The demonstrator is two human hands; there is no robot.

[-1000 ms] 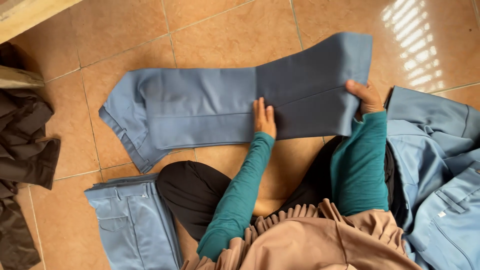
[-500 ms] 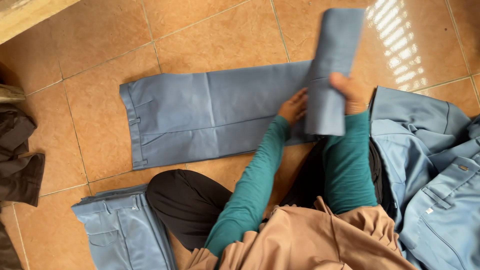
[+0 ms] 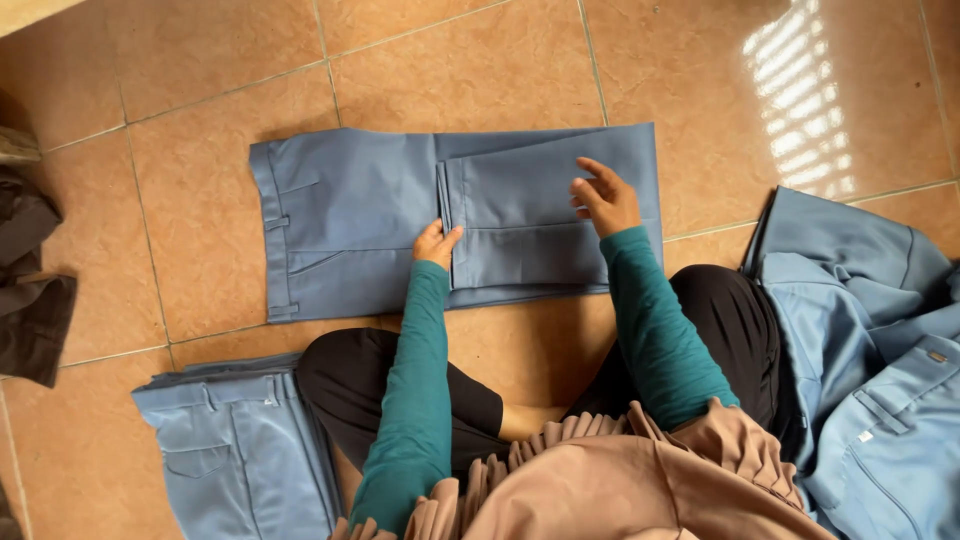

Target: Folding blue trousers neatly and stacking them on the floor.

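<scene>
A pair of blue trousers point(image 3: 350, 220) lies flat on the tiled floor in front of me, its legs folded over toward the waistband so the hems end near the middle. My left hand point(image 3: 437, 243) rests on the hem edge of the folded part, fingers pressing down. My right hand point(image 3: 603, 196) hovers just over the folded legs near the fold, fingers spread and holding nothing. Both arms wear teal sleeves.
A folded stack of blue trousers point(image 3: 235, 445) lies by my left knee. A loose heap of blue garments point(image 3: 870, 340) is at the right. Dark clothing point(image 3: 30, 290) sits at the left edge. The floor is orange tile point(image 3: 470, 60).
My right hand carried the trouser legs over from the right and laid them onto the upper half, then let go. My left hand slid left to the hem edge.
</scene>
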